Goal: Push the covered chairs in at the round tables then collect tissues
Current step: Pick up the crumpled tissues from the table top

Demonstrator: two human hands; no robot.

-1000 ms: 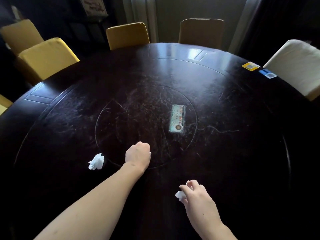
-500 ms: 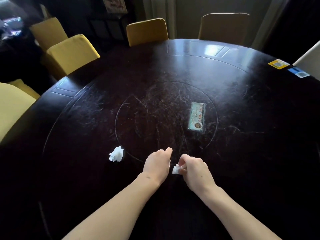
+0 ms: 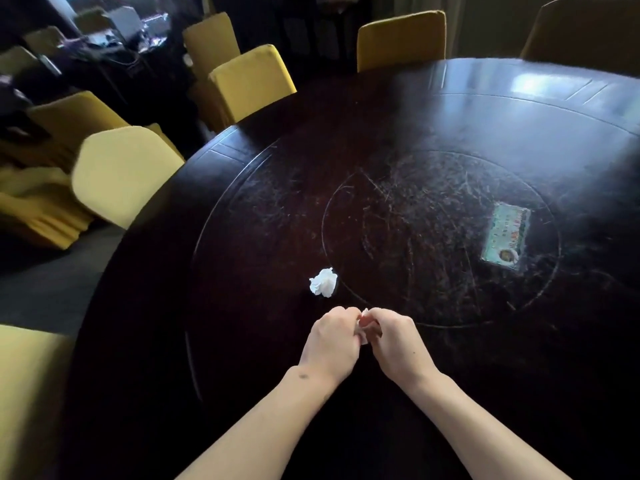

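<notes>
My left hand (image 3: 330, 344) and my right hand (image 3: 394, 344) meet over the near middle of the dark round table (image 3: 242, 209). Both are closed around a small white tissue (image 3: 364, 336), of which only a sliver shows between the fingers. A second crumpled white tissue (image 3: 323, 282) lies on the table just beyond and left of my left hand, apart from it. Yellow covered chairs (image 3: 128, 174) stand around the table's left and far sides.
A greenish card (image 3: 506, 240) lies flat in the table's inner circle, to the right. More yellow chairs (image 3: 251, 81) (image 3: 401, 38) ring the far edge; one chair back (image 3: 24, 393) is at the near left. Dark clutter fills the far left.
My right hand carried its tissue left and up to my left hand, and the two hands have closed together on it. The view has swung left, showing more chairs.
</notes>
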